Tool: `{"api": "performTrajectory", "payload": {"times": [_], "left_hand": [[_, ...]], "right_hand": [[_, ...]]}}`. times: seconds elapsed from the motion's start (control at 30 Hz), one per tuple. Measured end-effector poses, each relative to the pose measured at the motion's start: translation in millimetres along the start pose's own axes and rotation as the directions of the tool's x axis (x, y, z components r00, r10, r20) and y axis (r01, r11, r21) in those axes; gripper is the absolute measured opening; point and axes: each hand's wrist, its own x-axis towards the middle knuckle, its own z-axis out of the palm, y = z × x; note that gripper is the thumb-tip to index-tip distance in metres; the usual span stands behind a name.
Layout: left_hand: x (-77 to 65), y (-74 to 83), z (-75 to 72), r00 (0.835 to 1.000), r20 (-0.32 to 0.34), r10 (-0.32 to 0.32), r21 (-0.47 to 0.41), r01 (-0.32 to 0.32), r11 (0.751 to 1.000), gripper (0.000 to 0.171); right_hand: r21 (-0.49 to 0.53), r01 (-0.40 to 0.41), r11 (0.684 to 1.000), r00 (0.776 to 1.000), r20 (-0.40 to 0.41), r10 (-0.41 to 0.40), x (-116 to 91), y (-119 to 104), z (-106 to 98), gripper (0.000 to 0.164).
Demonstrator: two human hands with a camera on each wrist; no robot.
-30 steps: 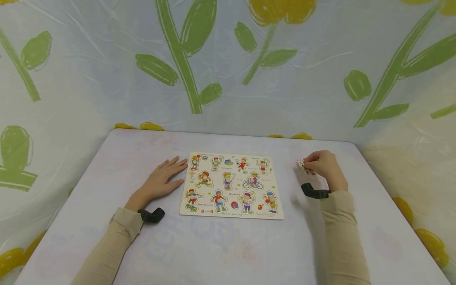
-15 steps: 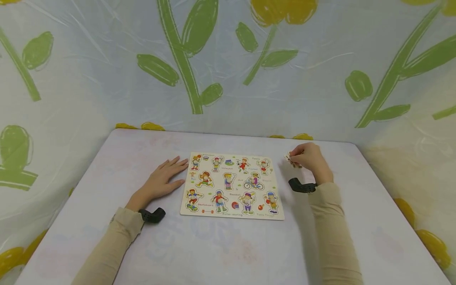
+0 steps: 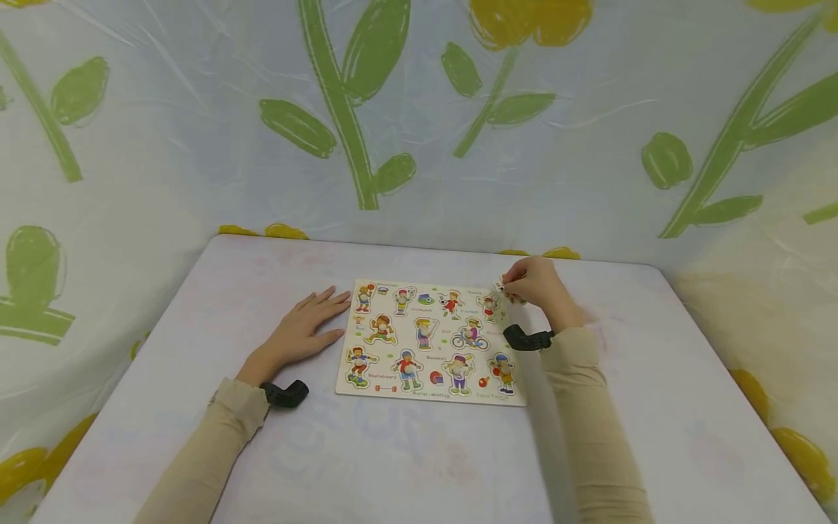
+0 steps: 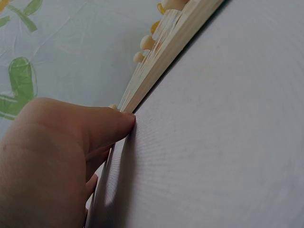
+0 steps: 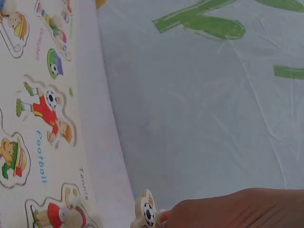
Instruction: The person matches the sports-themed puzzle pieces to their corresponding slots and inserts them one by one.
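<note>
A wooden knob puzzle board [image 3: 382,367] with sports figures lies mid-table. My left hand [image 3: 297,331] rests flat, fingers spread, at its left edge; in the left wrist view the thumb tip [image 4: 124,122] is right at the board's side. Between thumb and fingers, my right hand [image 3: 545,290] pinches a small puzzle piece with a soccer ball printed on it [image 5: 146,212], raised near the board's upper right corner. Most of that piece is hidden by the fingers. A red-shirted player [image 5: 47,111] shows in the recess marked "Football"; other figures with knobs sit in their recesses.
A white table [image 3: 393,466] carries the board. Behind it hangs a sheet [image 3: 563,167] printed with green leaves and yellow flowers. Each wrist wears a black camera, the left one [image 3: 286,394] low near the tabletop and the right one [image 3: 527,337] overlapping the board's right edge.
My right hand has carried the soccer-ball puzzle piece leftward from the right of the table to the board's upper right corner. The left hand has stayed at the board's left edge.
</note>
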Motion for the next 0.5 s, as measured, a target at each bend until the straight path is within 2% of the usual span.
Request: {"api": "performTrajectory", "payload": {"times": [0.5], "left_hand": [[0.7,4.8,1.0,1.0,-0.021,0.016,0.016,-0.016,1.0,0.059]], "right_hand": [[-0.062,0.072,0.995,0.997,0.014,-0.071,6.4,-26.2,36.9,0.01]]}}
